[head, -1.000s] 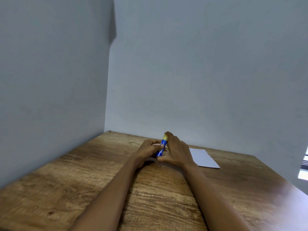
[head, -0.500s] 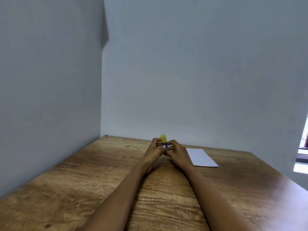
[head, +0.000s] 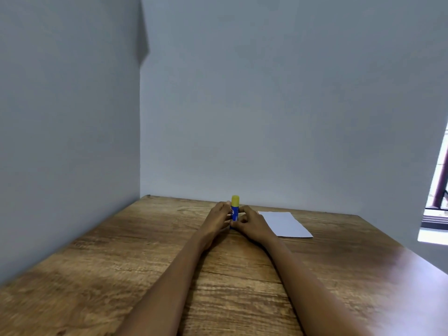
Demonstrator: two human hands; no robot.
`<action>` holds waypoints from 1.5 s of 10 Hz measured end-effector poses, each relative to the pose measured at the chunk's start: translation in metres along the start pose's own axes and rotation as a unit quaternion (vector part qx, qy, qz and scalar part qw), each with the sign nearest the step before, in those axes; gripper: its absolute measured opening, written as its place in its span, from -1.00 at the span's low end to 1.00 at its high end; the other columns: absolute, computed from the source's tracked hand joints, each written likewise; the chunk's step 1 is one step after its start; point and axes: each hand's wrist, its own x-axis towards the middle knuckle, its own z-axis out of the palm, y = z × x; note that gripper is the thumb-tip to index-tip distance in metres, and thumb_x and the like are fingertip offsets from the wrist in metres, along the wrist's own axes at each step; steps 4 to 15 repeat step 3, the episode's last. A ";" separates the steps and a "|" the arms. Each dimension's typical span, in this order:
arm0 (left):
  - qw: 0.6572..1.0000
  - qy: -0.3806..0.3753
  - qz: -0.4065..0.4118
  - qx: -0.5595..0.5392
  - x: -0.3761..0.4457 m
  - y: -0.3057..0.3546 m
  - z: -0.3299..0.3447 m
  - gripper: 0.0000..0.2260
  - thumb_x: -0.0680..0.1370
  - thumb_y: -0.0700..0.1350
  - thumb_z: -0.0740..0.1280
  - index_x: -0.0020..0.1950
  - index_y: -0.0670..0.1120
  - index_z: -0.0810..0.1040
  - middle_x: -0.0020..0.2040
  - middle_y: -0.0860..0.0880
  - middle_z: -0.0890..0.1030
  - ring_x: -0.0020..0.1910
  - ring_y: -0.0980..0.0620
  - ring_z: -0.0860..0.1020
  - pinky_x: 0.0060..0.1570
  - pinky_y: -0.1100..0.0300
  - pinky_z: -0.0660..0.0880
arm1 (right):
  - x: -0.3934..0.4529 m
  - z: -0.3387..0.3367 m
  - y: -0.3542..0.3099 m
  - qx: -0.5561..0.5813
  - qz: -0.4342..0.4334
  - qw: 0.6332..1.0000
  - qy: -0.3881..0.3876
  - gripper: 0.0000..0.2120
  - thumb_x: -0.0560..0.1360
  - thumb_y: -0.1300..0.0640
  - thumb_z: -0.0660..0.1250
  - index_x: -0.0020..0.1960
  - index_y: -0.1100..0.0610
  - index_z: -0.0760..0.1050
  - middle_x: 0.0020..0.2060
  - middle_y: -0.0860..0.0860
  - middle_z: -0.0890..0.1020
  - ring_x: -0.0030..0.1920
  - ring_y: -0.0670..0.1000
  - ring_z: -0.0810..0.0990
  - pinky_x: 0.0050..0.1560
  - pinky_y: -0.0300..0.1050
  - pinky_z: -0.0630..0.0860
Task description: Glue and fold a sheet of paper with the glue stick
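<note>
A blue glue stick [head: 235, 212] with a yellow cap stands upright near the far middle of the wooden table [head: 121, 263]. My left hand [head: 218, 218] grips its blue body from the left, and my right hand [head: 253, 224] grips it from the right, lower down. The cap is on and pokes up above my fingers. A white sheet of paper [head: 284, 224] lies flat on the table just right of my right hand, partly hidden by it at its near left corner.
Grey walls close off the table at the left and the back, meeting in a corner [head: 140, 185]. A window opening [head: 436, 209] shows at the right edge. The table's right edge [head: 412, 253] runs diagonally toward me.
The glue stick has gone from tilted between my hands to upright on the table. Both hands stayed on it, and the view shifted slightly.
</note>
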 end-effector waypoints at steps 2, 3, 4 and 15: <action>0.984 0.082 0.080 0.140 0.000 -0.007 -0.009 -0.73 0.64 -0.02 0.08 0.29 -0.04 0.38 0.29 -0.07 0.45 0.16 0.08 0.43 0.13 0.19 0.37 | -0.005 -0.006 -0.005 -0.025 0.008 0.999 -0.046 -0.39 0.41 0.11 0.42 0.39 0.08 0.26 0.28 0.07 0.50 0.23 0.01 0.49 0.18 -0.12 0.44; 0.930 0.155 0.155 0.296 -0.010 -0.008 -0.020 -0.68 0.64 -0.08 0.10 0.38 -0.09 0.32 0.34 -0.08 0.40 0.27 0.03 0.39 0.17 0.20 0.31 | -0.019 -0.007 -0.008 -0.128 -0.002 0.992 0.013 -0.41 0.46 0.05 0.33 0.44 0.04 0.22 0.38 0.03 0.40 0.35 0.02 0.38 0.35 0.04 0.32; 0.930 0.155 0.155 0.296 -0.010 -0.008 -0.020 -0.68 0.64 -0.08 0.10 0.38 -0.09 0.32 0.34 -0.08 0.40 0.27 0.03 0.39 0.17 0.20 0.31 | -0.019 -0.007 -0.008 -0.128 -0.002 0.992 0.013 -0.41 0.46 0.05 0.33 0.44 0.04 0.22 0.38 0.03 0.40 0.35 0.02 0.38 0.35 0.04 0.32; 0.930 0.155 0.155 0.296 -0.010 -0.008 -0.020 -0.68 0.64 -0.08 0.10 0.38 -0.09 0.32 0.34 -0.08 0.40 0.27 0.03 0.39 0.17 0.20 0.31 | -0.019 -0.007 -0.008 -0.128 -0.002 0.992 0.013 -0.41 0.46 0.05 0.33 0.44 0.04 0.22 0.38 0.03 0.40 0.35 0.02 0.38 0.35 0.04 0.32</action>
